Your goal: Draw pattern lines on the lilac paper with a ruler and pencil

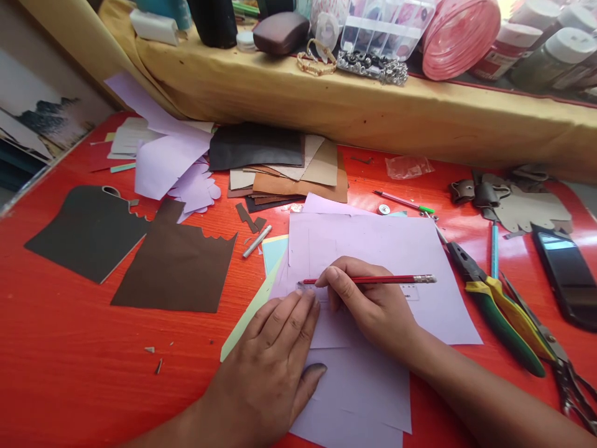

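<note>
A red pencil (387, 279) is pinched in my right hand (368, 298), its tip resting on a lilac paper sheet (382, 242). Faint straight pencil lines run over the upper left of that sheet. My left hand (280, 348) lies flat, fingers stretched out, pressing on the paper just below the pencil tip. Between the hands and the sheet, a narrow clear strip with marks (410, 292), which looks like a ruler, shows in part; the rest is covered by my fingers. More lilac sheets (359, 392) lie underneath, with a pale green sheet (252, 311) sticking out at the left.
Dark leather pieces (177, 267) lie at the left, a stack of leather (298, 180) at the back. Pliers (499, 305), scissors (555, 348) and a phone (569, 274) are to the right. A cloth-covered ledge (280, 93) with jars and boxes runs along the back.
</note>
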The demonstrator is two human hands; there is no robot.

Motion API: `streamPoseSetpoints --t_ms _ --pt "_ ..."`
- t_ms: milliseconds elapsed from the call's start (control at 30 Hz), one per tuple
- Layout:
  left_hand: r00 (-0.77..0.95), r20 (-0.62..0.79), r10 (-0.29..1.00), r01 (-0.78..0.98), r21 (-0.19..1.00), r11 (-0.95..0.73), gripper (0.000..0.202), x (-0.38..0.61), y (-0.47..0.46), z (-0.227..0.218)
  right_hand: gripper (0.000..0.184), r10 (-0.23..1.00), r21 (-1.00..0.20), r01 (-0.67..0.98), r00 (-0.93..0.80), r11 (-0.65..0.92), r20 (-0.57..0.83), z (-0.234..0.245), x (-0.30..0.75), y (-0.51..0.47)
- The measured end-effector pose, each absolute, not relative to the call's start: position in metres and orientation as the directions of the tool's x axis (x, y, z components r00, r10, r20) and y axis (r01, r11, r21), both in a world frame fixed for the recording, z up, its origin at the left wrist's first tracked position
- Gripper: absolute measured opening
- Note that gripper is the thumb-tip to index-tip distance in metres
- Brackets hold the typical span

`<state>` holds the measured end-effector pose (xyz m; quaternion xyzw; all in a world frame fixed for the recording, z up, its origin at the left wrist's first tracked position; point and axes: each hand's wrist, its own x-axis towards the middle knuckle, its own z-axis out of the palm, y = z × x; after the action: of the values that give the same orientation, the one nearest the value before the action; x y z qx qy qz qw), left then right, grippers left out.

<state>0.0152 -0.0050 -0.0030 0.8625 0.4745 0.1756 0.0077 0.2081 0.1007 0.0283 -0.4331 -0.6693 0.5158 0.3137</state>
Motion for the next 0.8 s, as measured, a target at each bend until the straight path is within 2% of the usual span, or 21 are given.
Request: streamPoseSetpoints --t_ms 367,633,800 --pt "0.478 0.305 0.824 0.815 0.198 -0.545 0.058 0.016 -0.005 -0.004 0.034 0.893 -0.96 0.256 -0.45 0.113 -0.015 0.027 0.209 0.101" --pt "0.463 0.317 0.828 0.816 0.211 -0.538 0.057 0.018 -0.006 -0.006 0.039 0.873 -0.937 0.302 -0.487 0.177 0.008 0.027 0.212 0.104" --pt "0.46 0.306 0.834 0.819 0.216 -0.531 0.056 0.018 -0.006 -0.007 0.04 0.891 -0.93 0.339 -0.453 0.141 -0.03 0.027 0.22 0.104"
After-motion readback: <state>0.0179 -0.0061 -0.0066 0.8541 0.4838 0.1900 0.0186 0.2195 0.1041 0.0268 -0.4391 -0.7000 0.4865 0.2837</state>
